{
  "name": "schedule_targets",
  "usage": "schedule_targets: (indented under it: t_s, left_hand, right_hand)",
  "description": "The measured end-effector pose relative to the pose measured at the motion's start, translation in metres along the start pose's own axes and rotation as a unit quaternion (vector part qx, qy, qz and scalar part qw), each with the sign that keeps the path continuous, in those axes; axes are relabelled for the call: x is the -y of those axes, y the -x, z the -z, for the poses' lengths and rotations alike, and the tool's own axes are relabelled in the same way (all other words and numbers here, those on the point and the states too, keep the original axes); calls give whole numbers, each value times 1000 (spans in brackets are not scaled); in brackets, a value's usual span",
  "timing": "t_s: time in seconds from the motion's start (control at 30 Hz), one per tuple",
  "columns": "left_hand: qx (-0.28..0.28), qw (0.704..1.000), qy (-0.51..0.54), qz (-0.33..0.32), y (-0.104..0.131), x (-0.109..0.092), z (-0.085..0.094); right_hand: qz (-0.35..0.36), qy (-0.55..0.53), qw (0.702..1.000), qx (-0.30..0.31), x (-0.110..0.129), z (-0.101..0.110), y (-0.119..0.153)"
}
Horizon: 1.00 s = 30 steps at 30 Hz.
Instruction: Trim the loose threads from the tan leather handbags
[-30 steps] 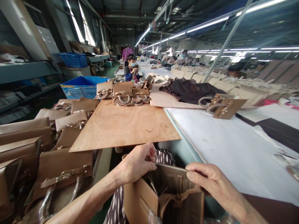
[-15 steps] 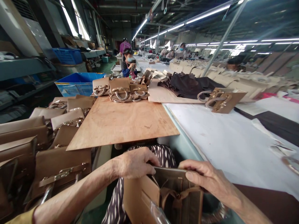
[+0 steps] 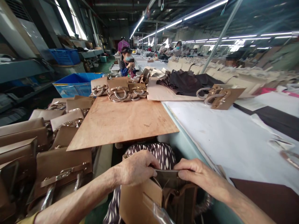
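A tan handbag (image 3: 140,202) rests on my lap, its mouth open toward me and its dark inside showing. My left hand (image 3: 141,166) pinches the far top edge at the left. At the right end of that same edge, my right hand (image 3: 191,169) grips with thumb inside and fingers behind, partly hidden. A plastic-wrapped handle lies against the bag's near side, and another wrapped handle shows dimly at its right. Patterned cloth (image 3: 161,154) covers my legs beneath the bag.
Several tan handbags (image 3: 63,168) are stacked at the left. More bags (image 3: 118,87) stand at the far end of a wooden board (image 3: 126,121). A white-covered table (image 3: 210,133) on the right bears dark leather pieces (image 3: 187,82) and one bag (image 3: 225,96). A co-worker (image 3: 127,63) sits beyond.
My right hand has shifted left along the bag's edge, closer to my left hand. The bag's mouth has narrowed and its right side has swung inward.
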<state>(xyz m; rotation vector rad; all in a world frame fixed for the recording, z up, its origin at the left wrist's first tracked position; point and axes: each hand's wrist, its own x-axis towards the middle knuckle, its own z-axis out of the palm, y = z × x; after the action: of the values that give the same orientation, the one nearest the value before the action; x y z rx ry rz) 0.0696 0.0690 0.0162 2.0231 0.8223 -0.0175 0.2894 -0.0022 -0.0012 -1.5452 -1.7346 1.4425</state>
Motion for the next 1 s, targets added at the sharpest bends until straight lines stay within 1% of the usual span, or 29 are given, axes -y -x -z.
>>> schedule_targets:
  t_s: [0.13, 0.23, 0.33, 0.47, 0.6, 0.67, 0.73, 0.8, 0.87, 0.93, 1.0]
  left_hand:
    - [-5, 1000, 16, 2, 1, 1, -1]
    - [-8, 1000, 12, 7, 3, -1, -2]
    - [-10, 1000, -3, 14, 4, -4, -3]
    - [-20, 1000, -4, 15, 3, -6, -6]
    - [-39, 999, -4, 34, 1, -6, -9]
    - [-41, 998, -2, 48, 2, -5, -7]
    - [-26, 998, 3, 59, 6, -4, 1]
    - [-17, 998, -12, 57, 14, -4, 12]
    - [-24, 998, -44, 47, 23, -4, 24]
    - [-47, 996, -68, 46, 31, -1, 32]
    - [-64, 994, -66, 56, 33, 9, 32]
  right_hand:
    - [-12, 48, 999, -21, 4, -1, -3]
    - [-8, 61, 998, -26, 13, -2, -1]
    - [-13, 100, 995, -18, 20, -6, -2]
    - [-18, 161, 987, 2, 30, -15, -8]
    - [5, 173, 985, -9, 42, -30, -13]
    - [13, 183, 983, -21, 46, -37, -14]
    - [6, 214, 976, -38, 48, -41, -14]
    - [-19, 257, 964, -63, 48, -40, -11]
    - [-46, 310, 945, -95, 46, -34, -6]
    - [-52, 377, 914, -140, 42, -26, 0]
    - [-27, 439, 880, -180, 37, -21, 5]
